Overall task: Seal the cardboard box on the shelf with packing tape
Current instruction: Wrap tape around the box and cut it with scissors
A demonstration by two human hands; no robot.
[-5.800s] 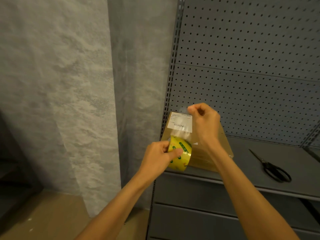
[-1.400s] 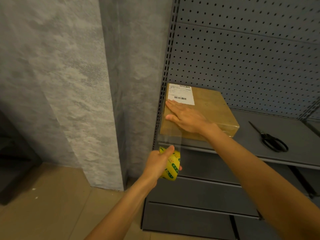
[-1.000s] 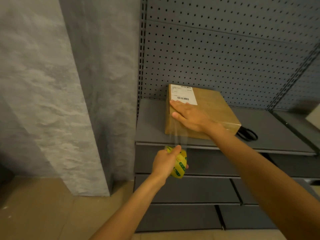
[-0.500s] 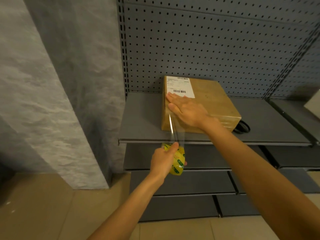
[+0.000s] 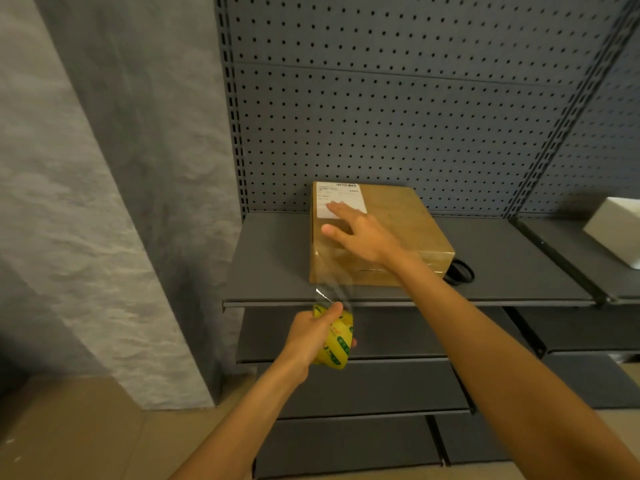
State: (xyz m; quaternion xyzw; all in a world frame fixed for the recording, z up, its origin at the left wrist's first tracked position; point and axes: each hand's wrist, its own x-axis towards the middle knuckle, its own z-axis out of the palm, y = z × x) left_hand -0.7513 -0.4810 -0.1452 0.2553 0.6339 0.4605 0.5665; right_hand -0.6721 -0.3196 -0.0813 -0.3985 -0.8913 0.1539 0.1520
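currently the cardboard box (image 5: 398,223) sits on the grey shelf (image 5: 277,258), back against the pegboard (image 5: 398,116). right hand (image 5: 363,233) lies flat on the box top, fingers straight, over the white label (image 5: 332,199). left hand (image 5: 311,337) grips the yellow tape roll (image 5: 337,341) below the box's front edge; a clear tape strip (image 5: 332,285) runs up to the box. scissors (image 5: 459,271) just right of the box.

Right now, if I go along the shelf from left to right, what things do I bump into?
Cardboard box → black scissors, partly hidden behind the box → white box at the far right.
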